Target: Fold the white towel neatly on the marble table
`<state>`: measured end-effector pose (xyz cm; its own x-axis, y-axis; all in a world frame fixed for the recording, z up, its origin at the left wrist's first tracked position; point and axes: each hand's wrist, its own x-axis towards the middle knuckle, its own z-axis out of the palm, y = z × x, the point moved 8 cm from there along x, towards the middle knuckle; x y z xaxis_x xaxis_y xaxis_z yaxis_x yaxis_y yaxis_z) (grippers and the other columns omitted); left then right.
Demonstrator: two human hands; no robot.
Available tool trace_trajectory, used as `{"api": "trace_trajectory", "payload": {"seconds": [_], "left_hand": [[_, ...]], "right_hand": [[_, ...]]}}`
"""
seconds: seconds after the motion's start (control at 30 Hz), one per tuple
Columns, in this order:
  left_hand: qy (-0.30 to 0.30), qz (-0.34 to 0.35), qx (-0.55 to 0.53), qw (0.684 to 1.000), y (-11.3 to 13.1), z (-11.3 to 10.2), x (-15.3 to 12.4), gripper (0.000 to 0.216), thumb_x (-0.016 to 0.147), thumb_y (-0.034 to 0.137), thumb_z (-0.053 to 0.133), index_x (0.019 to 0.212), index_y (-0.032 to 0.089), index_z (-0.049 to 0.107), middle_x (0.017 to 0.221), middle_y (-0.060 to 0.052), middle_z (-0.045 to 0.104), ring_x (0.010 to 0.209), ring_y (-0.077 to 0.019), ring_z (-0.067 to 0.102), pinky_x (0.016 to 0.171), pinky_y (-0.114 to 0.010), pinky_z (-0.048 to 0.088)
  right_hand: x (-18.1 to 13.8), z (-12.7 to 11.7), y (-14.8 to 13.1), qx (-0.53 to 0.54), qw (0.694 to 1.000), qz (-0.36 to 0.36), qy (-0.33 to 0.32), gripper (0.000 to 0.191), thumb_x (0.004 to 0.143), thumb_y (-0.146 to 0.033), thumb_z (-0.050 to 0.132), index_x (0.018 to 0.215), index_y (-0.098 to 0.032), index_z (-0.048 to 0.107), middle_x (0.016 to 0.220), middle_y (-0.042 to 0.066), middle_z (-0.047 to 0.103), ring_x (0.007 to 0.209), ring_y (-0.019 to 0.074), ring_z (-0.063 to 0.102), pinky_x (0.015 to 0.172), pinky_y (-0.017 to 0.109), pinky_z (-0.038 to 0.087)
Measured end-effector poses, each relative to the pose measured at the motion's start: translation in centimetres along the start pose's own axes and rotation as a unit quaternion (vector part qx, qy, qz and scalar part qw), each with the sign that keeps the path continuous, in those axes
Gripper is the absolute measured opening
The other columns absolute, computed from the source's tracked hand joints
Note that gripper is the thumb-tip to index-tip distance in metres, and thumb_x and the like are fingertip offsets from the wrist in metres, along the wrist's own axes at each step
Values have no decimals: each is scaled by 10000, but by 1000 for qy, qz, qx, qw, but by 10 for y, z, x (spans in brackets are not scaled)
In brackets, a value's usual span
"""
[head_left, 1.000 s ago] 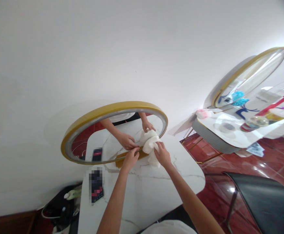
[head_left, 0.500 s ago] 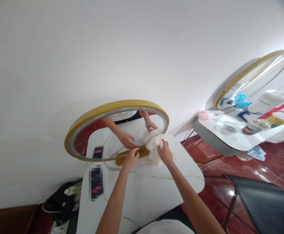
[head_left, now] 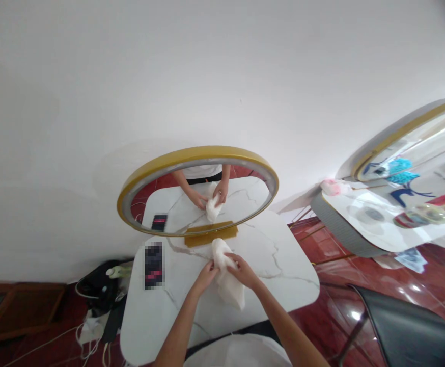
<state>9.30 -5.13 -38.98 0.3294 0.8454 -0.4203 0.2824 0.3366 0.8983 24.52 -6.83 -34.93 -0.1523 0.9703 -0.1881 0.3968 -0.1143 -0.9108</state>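
Observation:
A crumpled white cloth (head_left: 230, 289) is bunched up over the front part of the marble-patterned white table (head_left: 283, 285). My left hand (head_left: 207, 275) pinches the cloth's left side, its fingers closed. From the right, my right hand (head_left: 242, 269) grips the same cloth, thumb and fingers closed around a fold. Just beyond the cloth stands a round mirror (head_left: 199, 153) with a gold frame, on a gold base (head_left: 212, 234). Both hands and the cloth are reflected in its glass.
A blurred dark phone-like object (head_left: 154, 265) lies on the table's left. To the right stand a second white table (head_left: 352, 204) with another gold-framed mirror (head_left: 409, 135), a plastic cup (head_left: 421, 215) and a black chair (head_left: 409, 321). A dark bag (head_left: 96, 288) rests on the floor at left.
Both hands and the cloth have moved from the mirror's lower edge and base back toward me. My left hand has left the base and now holds the cloth too. The view has shifted slightly.

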Motion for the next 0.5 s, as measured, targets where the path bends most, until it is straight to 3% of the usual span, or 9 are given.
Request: {"api": "trace_trajectory", "payload": {"seconds": [0.2,0.33,0.43,0.5], "left_hand": [[0,-46,-151,987,-35,6,-47,467,654,283,593,1099,142,606,1051,-88,680,979,-252,614,864,-349,464],[-11,-77,-247,966,-48,15,-76,451,662,333,628,1070,142,603,989,-87,688,907,-243,637,820,-357,478],[84,-95,-194,973,-56,4,-87,410,637,380,653,971,150,597,905,-85,688,821,-238,642,753,-355,492],[166,-92,-151,970,-58,-12,-91,372,639,389,647,926,163,581,904,-82,676,856,-238,628,795,-350,479]], "right_hand": [[-33,38,18,129,984,62,-108,505,720,-415,619,1199,-262,574,1049,31,632,867,198,593,732,333,503],[-44,27,24,126,985,94,-70,503,717,-504,642,1154,-260,592,995,37,631,728,167,595,662,319,503],[-48,18,15,156,981,107,-40,536,718,-555,646,1161,-262,577,1011,57,642,741,185,615,666,333,505],[-51,20,4,213,970,103,-54,555,762,-568,601,1230,-279,523,1085,72,639,844,212,632,725,358,508]]}}
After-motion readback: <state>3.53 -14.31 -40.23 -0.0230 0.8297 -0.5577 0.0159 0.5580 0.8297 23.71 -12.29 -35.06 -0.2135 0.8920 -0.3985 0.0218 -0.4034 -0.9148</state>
